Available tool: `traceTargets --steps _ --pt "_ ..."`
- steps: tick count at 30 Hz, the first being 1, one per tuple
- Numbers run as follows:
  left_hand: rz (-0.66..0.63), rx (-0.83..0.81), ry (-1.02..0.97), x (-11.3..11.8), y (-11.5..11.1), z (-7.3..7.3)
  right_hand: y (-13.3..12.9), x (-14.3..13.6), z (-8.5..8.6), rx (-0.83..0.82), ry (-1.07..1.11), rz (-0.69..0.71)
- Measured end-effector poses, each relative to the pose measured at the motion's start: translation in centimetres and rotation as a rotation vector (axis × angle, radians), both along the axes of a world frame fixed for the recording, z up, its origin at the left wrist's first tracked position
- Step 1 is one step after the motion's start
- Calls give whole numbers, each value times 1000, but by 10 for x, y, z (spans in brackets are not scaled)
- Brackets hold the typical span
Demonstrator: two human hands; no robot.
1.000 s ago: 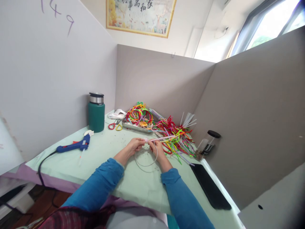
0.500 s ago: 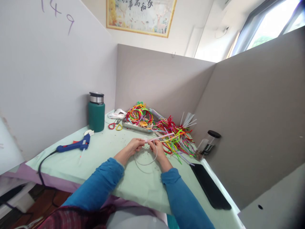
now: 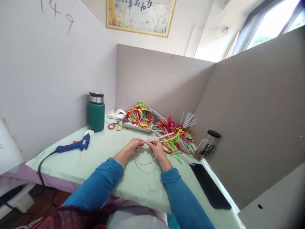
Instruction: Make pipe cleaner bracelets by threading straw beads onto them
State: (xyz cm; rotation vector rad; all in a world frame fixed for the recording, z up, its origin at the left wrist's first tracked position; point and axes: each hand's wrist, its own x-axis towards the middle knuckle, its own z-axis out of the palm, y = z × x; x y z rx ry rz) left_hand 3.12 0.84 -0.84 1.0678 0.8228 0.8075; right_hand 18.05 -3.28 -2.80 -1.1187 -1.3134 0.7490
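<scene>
My left hand (image 3: 136,145) and my right hand (image 3: 156,148) meet over the middle of the table, fingertips nearly touching. Both are closed in a pinch on a pale pink pipe cleaner (image 3: 164,136), whose long free end points right toward the back. A thin whitish hoop (image 3: 145,164) hangs in a loop below and between the hands. The pipe cleaner's near end lies at the fingertips by the hoop; the fingers partly hide how the two join.
A tray (image 3: 137,128) of colourful pipe cleaners and a loose pile (image 3: 171,127) lie at the back. On the left are a green bottle (image 3: 96,113), a blue glue gun (image 3: 73,146) and scissors (image 3: 115,126). A clear jar (image 3: 209,143) and a black flat object (image 3: 211,187) are right.
Both hands have shifted very slightly left with the pink pipe cleaner. Otherwise the scene looks the same.
</scene>
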Motion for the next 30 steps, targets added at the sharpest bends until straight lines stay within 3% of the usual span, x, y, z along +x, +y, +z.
traceTargets --steps 30 --pt "-61 81 126 0 -4 0 8 5 -9 100 -46 -26"
